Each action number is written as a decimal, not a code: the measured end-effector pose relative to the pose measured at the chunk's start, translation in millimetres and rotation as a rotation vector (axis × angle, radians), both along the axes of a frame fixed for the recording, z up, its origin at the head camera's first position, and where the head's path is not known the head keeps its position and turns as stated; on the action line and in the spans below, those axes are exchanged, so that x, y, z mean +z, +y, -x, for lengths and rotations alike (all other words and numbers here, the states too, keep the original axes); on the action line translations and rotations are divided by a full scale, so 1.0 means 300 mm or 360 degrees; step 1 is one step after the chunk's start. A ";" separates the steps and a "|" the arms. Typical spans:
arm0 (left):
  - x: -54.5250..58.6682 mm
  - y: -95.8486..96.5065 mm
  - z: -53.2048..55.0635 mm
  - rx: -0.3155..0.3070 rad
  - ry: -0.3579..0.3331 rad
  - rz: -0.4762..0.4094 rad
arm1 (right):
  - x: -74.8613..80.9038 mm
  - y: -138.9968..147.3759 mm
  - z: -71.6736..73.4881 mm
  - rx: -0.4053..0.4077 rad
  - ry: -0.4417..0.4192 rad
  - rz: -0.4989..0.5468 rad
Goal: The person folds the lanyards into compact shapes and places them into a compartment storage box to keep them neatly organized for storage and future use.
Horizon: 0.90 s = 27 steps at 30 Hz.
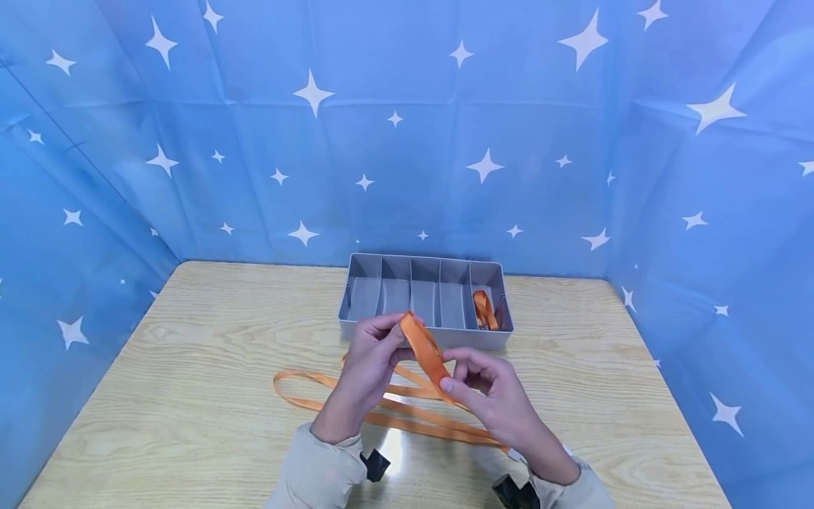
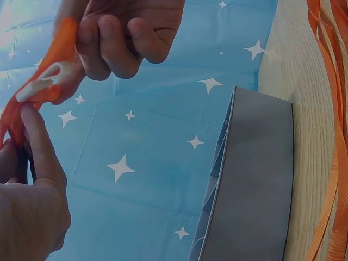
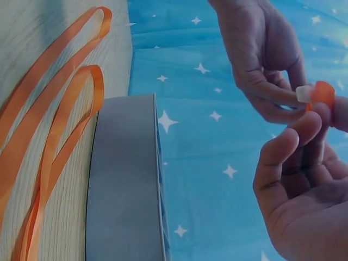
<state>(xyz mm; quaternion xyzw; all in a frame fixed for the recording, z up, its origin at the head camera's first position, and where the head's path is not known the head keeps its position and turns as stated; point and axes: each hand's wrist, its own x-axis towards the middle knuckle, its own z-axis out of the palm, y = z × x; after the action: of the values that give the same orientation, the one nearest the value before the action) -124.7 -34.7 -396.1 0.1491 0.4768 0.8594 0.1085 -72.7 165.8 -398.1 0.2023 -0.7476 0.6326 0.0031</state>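
Observation:
An orange lanyard [image 1: 425, 351], folded into a short flat band, is held up between both hands above the table. My left hand [image 1: 374, 353] pinches its upper end between thumb and fingers. At the lower end, the thumb and forefinger of my right hand [image 1: 492, 396] pinch the band, the other fingers curled. A white plastic hook [image 2: 46, 81] shows against the orange in the left wrist view. Below the hands, more orange lanyards [image 1: 407, 417] lie in long loops on the table. Another folded orange lanyard [image 1: 485, 309] sits in the rightmost compartment of the grey box.
The grey divided box [image 1: 426, 338] stands at the back of the wooden table [image 1: 191, 396], just beyond the hands. A blue curtain [image 1: 407, 141] with white stars surrounds the table at the back and sides.

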 end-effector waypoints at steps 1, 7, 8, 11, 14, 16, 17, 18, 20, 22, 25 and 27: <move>0.000 0.000 0.000 0.0000 -0.0004 0.0003 | 0.001 -0.002 0.001 0.0000 -0.0007 0.0007; 0.006 -0.001 -0.004 0.0006 0.0005 0.0007 | -0.001 -0.020 0.004 0.0016 -0.0032 0.0058; 0.006 0.000 -0.005 0.0006 0.0008 0.0003 | -0.001 -0.023 0.003 0.0021 -0.0043 0.0071; 0.004 0.001 -0.007 0.0004 0.0017 -0.0003 | -0.005 -0.030 0.001 0.0038 -0.0078 0.0100; 0.001 0.001 -0.010 0.0001 0.0015 0.0006 | -0.007 -0.034 -0.002 0.0050 -0.0121 0.0104; -0.002 0.000 -0.012 0.0002 0.0014 0.0019 | -0.006 -0.035 -0.003 0.0045 -0.0146 0.0086; -0.003 -0.001 -0.012 0.0003 0.0017 0.0018 | -0.005 -0.035 -0.003 0.0046 -0.0152 0.0077; -0.004 -0.001 -0.013 0.0006 0.0019 0.0024 | -0.005 -0.036 -0.003 0.0045 -0.0163 0.0068; -0.004 -0.001 -0.014 0.0015 0.0020 0.0030 | -0.002 -0.037 -0.002 0.0048 -0.0173 0.0045; -0.004 -0.002 -0.015 0.0023 0.0018 0.0037 | 0.000 -0.038 -0.002 0.0054 -0.0182 0.0027; -0.004 -0.001 -0.017 0.0037 0.0015 0.0054 | 0.002 -0.040 -0.003 0.0062 -0.0187 0.0001; -0.005 0.000 -0.017 0.0045 0.0026 0.0064 | 0.002 -0.040 -0.004 0.0058 -0.0202 -0.0006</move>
<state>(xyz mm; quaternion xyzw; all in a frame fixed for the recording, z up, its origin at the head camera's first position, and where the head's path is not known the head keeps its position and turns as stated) -119.6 -34.6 -397.6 0.1471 0.4968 0.8499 0.0956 -71.4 153.7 -397.5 0.1754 -0.7437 0.6427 -0.0562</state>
